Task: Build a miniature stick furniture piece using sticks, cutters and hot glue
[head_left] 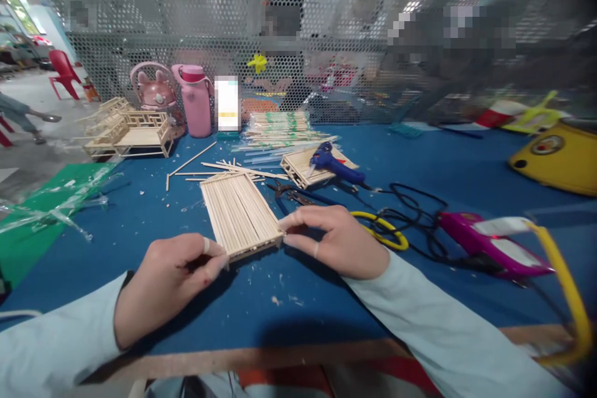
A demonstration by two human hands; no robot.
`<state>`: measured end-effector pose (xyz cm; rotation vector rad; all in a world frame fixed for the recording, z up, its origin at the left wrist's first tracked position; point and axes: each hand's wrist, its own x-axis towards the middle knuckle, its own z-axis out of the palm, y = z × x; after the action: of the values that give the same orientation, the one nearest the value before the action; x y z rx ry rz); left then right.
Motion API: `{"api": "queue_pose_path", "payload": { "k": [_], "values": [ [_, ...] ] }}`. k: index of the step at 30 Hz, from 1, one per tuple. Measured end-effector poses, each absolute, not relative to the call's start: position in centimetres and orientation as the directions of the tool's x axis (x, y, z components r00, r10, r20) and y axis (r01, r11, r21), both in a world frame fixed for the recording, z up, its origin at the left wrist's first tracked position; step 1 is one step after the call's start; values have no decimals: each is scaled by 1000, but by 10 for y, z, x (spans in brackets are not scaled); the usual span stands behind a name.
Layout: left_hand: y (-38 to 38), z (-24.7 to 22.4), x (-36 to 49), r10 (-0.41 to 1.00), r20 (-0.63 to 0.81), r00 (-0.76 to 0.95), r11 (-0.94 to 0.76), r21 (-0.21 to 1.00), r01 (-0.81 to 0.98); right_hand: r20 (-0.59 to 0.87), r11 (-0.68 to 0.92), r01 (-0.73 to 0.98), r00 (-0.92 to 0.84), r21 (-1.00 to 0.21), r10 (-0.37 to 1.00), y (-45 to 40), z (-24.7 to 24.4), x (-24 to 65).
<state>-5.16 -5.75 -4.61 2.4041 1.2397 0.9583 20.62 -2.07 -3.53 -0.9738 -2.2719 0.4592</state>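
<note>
A flat panel of pale wooden sticks [240, 211] lies over the blue table, its near edge slightly raised. My left hand [172, 277] pinches its near left corner between thumb and finger. At the near right corner, the thumb and index finger of my right hand [338, 239] close on the panel's edge. Loose sticks [228, 169] lie just behind the panel. Pliers with dark jaws [298, 194] rest to its right, partly behind my right hand. A blue glue gun [338, 165] sits on a second stick-built piece [298, 168].
Small wooden furniture [144, 132] stands at the back left beside a pink bottle [196, 102]. Bundled sticks [280, 127] lie near the mesh screen [326, 43]. Black cables [420, 224], a purple device [494, 245] and a yellow bag [559, 158] occupy the right.
</note>
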Motion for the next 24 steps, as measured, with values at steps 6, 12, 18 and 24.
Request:
{"api": "queue_pose_path", "payload": {
  "k": [6, 12, 18, 24],
  "values": [
    [-56, -49, -50, 802, 455, 387, -593, 525, 611, 436, 711, 485, -566, -510, 699, -20, -37, 206],
    [-56, -53, -52, 820, 397, 411, -572, 556, 603, 473, 742, 477, -573, -471, 669, -20, -39, 205],
    [-49, -52, -60, 848, 248, 468, -509, 623, 594, 468, 741, 514, -574, -433, 672, -20, -38, 204],
    [-47, -50, -61, 857, 267, 441, -495, 666, 558, 463, 737, 526, -573, -425, 676, -21, -38, 203]
  ]
}}
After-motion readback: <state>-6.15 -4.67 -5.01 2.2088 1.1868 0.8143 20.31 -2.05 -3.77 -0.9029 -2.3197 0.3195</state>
